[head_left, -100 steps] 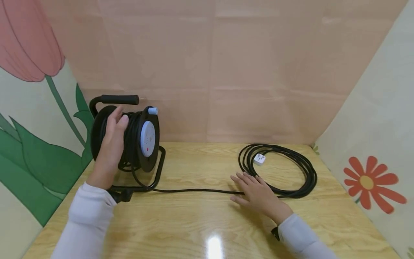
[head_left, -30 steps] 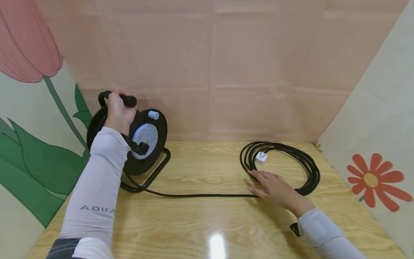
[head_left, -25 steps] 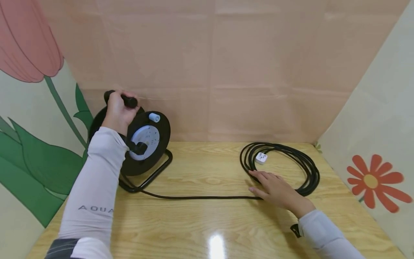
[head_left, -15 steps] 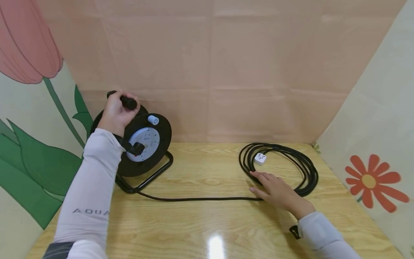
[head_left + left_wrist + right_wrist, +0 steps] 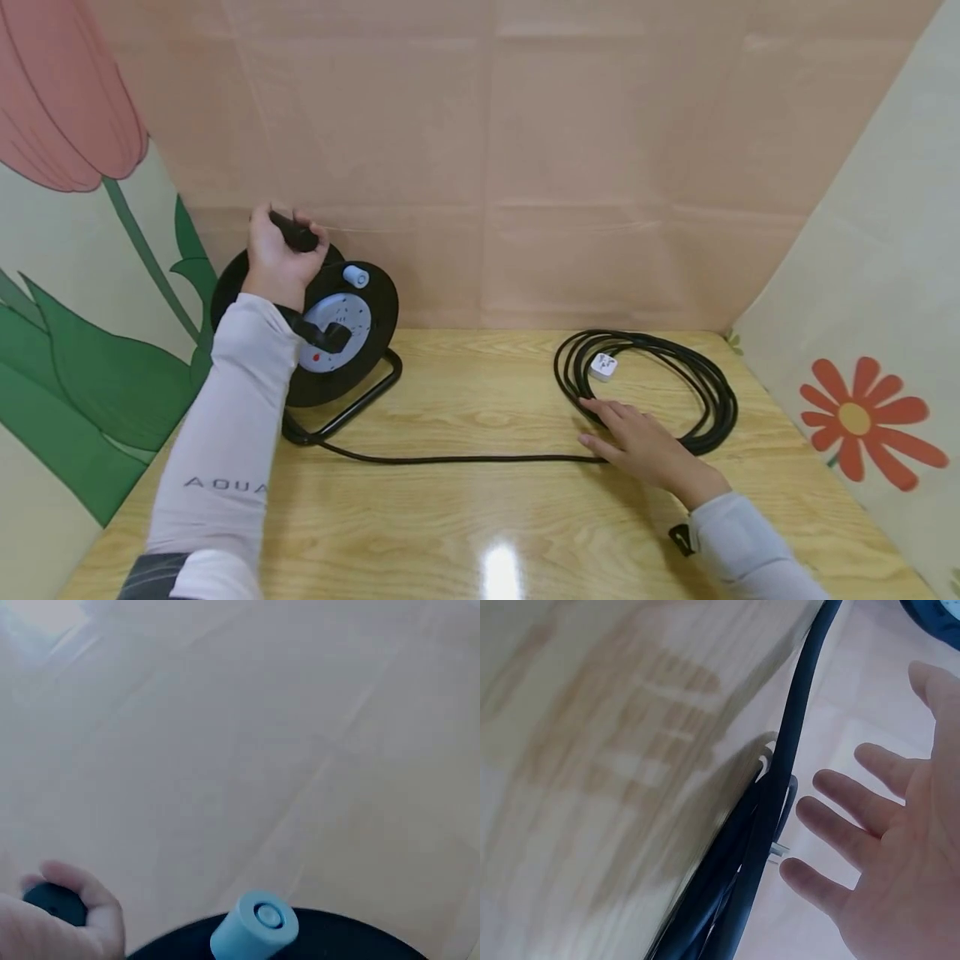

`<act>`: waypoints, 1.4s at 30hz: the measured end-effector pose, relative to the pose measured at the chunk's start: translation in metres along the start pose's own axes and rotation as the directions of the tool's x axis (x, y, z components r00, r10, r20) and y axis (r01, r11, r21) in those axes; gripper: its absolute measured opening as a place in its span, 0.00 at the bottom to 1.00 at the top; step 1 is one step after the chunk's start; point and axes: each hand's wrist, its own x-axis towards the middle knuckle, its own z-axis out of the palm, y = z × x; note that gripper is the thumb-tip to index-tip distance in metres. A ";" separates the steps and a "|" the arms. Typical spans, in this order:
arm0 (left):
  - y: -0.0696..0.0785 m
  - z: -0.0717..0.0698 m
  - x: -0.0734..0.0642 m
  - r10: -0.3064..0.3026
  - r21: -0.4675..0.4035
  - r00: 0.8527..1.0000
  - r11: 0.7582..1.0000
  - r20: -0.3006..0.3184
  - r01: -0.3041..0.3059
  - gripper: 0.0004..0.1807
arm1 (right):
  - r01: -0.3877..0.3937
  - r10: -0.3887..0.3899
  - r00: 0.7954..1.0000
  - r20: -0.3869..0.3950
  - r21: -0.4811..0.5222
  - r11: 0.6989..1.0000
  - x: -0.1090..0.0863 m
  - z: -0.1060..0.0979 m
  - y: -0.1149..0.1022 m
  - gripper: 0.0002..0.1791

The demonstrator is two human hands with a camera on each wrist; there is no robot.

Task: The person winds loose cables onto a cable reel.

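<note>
On the left stands a black cable reel (image 5: 378, 342) with a pale blue socket face (image 5: 318, 321) and a light blue winding knob (image 5: 356, 276). My left hand (image 5: 281, 262) grips its top carrying handle (image 5: 302, 237); the left wrist view has the fingers curled round the handle end (image 5: 56, 901). One black cable (image 5: 465, 459) runs from the reel to a loose coil (image 5: 716, 383) on the right, with a white plug (image 5: 602, 367) inside the loop. My right hand (image 5: 641, 450) is over the coil's near left edge, fingers spread and extended, holding nothing.
The wooden table (image 5: 450, 525) carries the reel at its left and the coil at its right. A pinkish sheet (image 5: 480, 167) covers the back. Flower-painted walls (image 5: 847, 250) close in both sides. The reel's tubular stand (image 5: 360, 404) rests on the table.
My left hand has gone from the wound cable up to the handle. The reel has turned, its socket face now more toward me. My right hand has shifted slightly right, still open.
</note>
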 end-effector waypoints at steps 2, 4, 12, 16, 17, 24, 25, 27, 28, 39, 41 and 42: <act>-0.002 0.000 0.002 0.007 -0.022 1.000 1.000 -0.008 -0.007 0.07 | 0.004 -0.004 1.000 -0.003 0.004 1.000 -0.001 0.001 0.000 0.38; -0.004 0.000 0.003 0.015 -0.037 1.000 0.999 -0.012 -0.015 0.08 | 0.005 -0.005 1.000 -0.003 0.004 1.000 -0.002 0.001 0.000 0.38; -0.005 0.004 0.008 0.027 0.084 1.000 0.996 0.006 -0.027 0.15 | 0.016 -0.015 1.000 -0.023 0.013 1.000 -0.003 0.001 -0.001 0.37; -0.004 0.003 0.008 0.034 0.170 0.999 0.985 -0.006 -0.032 0.17 | 0.012 -0.012 1.000 -0.009 0.023 1.000 -0.005 0.003 -0.002 0.37; -0.003 0.002 0.008 0.026 0.183 1.000 0.983 -0.007 -0.024 0.18 | 0.010 -0.010 1.000 -0.005 0.025 1.000 -0.005 0.003 -0.002 0.37; 0.008 0.003 0.007 -0.128 0.270 0.992 0.955 0.010 0.121 0.19 | -0.009 0.009 1.000 0.002 0.023 1.000 -0.006 -0.001 0.000 0.38; 0.010 0.003 0.007 -0.161 0.268 0.987 0.952 0.016 0.151 0.19 | -0.011 0.010 1.000 0.003 0.025 1.000 -0.005 -0.002 0.000 0.38; 0.014 0.001 0.007 -0.218 0.265 0.975 0.943 0.030 0.203 0.19 | -0.008 0.008 1.000 0.006 0.029 1.000 -0.005 -0.003 -0.001 0.37; 0.016 0.001 0.008 -0.242 0.269 0.969 0.937 0.039 0.223 0.19 | -0.008 0.008 1.000 0.007 0.029 1.000 -0.005 -0.003 -0.001 0.37; 0.030 -0.007 0.006 -0.479 0.329 0.872 0.843 0.101 0.425 0.18 | -0.012 0.013 1.000 -0.012 0.019 1.000 -0.011 -0.003 -0.001 0.37; 0.031 -0.009 0.005 -0.510 0.328 0.853 0.830 0.115 0.452 0.17 | -0.012 0.012 1.000 -0.015 0.023 1.000 -0.011 -0.003 -0.002 0.37; 0.031 -0.009 0.005 -0.517 0.336 0.847 0.824 0.121 0.456 0.16 | -0.012 0.012 1.000 -0.015 0.024 1.000 -0.012 -0.003 -0.002 0.37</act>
